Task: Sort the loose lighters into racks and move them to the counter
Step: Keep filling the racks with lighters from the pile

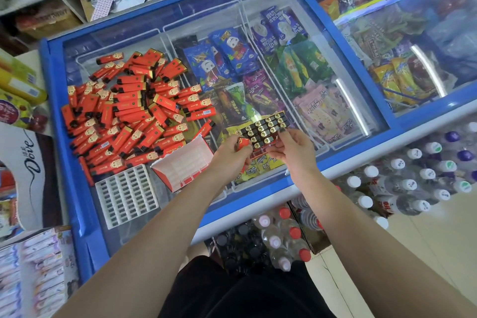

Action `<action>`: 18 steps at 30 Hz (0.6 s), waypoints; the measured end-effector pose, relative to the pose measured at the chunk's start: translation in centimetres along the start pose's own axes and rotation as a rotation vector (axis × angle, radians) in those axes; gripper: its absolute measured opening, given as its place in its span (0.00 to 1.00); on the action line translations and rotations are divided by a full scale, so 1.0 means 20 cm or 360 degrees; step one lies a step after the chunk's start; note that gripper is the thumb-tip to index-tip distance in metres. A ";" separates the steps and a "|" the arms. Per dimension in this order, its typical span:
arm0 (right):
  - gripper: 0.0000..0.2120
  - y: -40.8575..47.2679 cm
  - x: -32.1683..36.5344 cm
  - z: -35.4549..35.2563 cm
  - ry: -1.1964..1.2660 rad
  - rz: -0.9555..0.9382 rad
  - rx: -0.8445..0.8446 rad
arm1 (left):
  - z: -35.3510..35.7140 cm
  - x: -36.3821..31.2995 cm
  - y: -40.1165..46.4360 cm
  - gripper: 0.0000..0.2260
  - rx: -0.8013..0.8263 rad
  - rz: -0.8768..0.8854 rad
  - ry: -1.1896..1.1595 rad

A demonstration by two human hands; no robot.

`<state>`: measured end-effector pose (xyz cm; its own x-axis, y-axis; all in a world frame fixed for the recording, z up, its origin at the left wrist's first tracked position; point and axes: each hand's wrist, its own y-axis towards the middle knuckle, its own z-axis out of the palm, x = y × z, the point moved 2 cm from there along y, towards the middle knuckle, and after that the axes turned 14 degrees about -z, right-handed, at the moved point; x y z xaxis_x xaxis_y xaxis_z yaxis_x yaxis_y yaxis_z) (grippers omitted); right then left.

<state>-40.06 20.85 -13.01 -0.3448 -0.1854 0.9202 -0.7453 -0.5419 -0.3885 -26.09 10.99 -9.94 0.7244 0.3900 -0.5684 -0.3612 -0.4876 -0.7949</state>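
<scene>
Left hand (233,153): curling around a single red lighter (242,142), holding it at the near-left edge of the rack.
Right hand (293,148): pinching the near-right edge of the partly filled rack (263,130), holding it above the freezer lid (144,41).
Loose lighters (129,113): lying in a heap on the glass, well to the left of both hands.
Empty rack (127,195): lying flat, left of and nearer than the left hand.
Open carton (184,165): sitting just left of the left wrist.

Red lighters (126,113) heaped beside white rack (127,196).
</scene>
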 end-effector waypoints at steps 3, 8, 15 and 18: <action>0.13 0.00 -0.03 -0.01 0.0083 0.0118 -0.0031 | 0.00 -0.01 -0.01 0.08 0.0017 -0.0018 -0.0039; 0.24 -0.02 -0.07 -0.03 -0.0564 0.0101 -0.0052 | 0.00 0.00 -0.02 0.13 0.0029 -0.0064 -0.0251; 0.26 -0.03 0.00 -0.02 -0.0622 0.0173 -0.0018 | -0.01 -0.04 -0.02 0.08 0.0073 0.0023 -0.0391; 0.19 -0.06 0.01 -0.03 -0.0290 0.0080 -0.0193 | -0.03 -0.05 -0.03 0.06 0.0053 0.0028 -0.0410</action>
<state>-39.55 21.94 -12.30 -0.2827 -0.3610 0.8887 -0.7968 -0.4274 -0.4271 -26.32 10.49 -8.66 0.5460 0.5697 -0.6143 -0.3945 -0.4720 -0.7884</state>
